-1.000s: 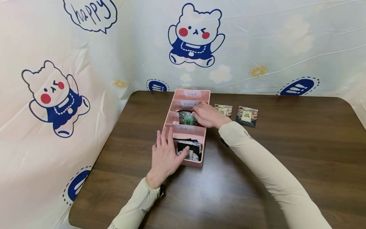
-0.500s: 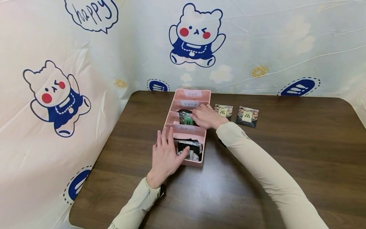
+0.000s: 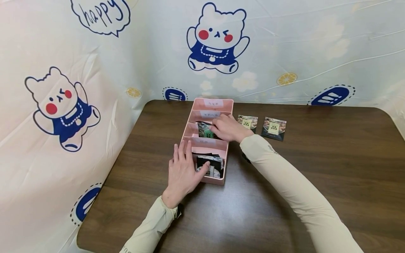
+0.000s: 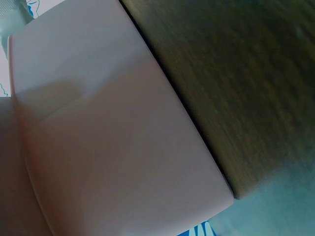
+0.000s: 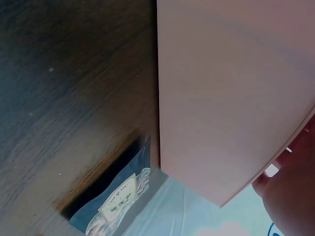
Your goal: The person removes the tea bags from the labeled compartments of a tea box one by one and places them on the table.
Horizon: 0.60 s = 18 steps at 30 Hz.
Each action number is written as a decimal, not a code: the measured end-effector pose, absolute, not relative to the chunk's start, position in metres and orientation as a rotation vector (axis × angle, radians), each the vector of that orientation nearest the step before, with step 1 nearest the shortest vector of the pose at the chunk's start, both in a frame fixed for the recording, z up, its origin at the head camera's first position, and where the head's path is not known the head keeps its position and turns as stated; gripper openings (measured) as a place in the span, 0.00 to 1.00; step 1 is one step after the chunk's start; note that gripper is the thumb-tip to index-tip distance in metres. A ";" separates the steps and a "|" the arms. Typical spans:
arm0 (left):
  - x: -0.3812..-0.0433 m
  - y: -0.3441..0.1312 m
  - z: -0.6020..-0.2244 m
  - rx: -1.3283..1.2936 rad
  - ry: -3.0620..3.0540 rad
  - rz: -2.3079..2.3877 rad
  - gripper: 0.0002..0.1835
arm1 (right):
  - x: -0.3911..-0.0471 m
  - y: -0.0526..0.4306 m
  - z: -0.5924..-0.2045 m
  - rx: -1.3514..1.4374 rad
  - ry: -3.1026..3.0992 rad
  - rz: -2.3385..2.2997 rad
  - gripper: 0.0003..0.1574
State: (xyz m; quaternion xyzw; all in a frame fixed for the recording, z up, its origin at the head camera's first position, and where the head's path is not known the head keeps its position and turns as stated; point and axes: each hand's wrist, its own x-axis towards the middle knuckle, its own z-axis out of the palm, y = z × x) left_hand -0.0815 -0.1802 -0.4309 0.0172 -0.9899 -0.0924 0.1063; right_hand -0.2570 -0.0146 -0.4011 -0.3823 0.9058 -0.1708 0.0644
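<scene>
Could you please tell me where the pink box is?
In the head view, the pink box stands left of two loose packets, the left hand at its near end.

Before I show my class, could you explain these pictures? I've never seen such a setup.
There is no machine: a person works bare-handed. The head camera looks down at the brown table; each wrist camera sees a side of the pink box up close. The box has compartments, with dark sachets in the nearest. Two more sachets lie on the table to the box's right. The left hand rests spread at the box's near left edge. The right hand reaches in at a green-labelled sachet; whether it grips it is hidden.
</scene>
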 end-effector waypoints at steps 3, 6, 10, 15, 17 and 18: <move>-0.081 -0.180 -0.431 0.050 -2.919 -0.272 0.52 | -0.258 -0.014 -0.401 -1.171 2.745 -0.551 0.21; -0.081 -0.180 -0.430 0.047 -2.921 -0.271 0.52 | -0.259 -0.012 -0.400 -1.199 2.756 -0.590 0.20; -0.081 -0.180 -0.430 0.047 -2.922 -0.270 0.52 | -0.261 -0.011 -0.397 -1.200 2.748 -0.670 0.17; -0.081 -0.181 -0.430 0.048 -2.927 -0.279 0.52 | -0.261 -0.009 -0.395 -1.167 2.729 -0.746 0.13; -0.081 -0.181 -0.430 0.047 -2.928 -0.285 0.52 | -0.261 -0.008 -0.395 -1.162 2.729 -0.754 0.12; -0.081 -0.181 -0.430 0.047 -2.928 -0.288 0.52 | -0.261 -0.008 -0.396 -1.160 2.729 -0.756 0.11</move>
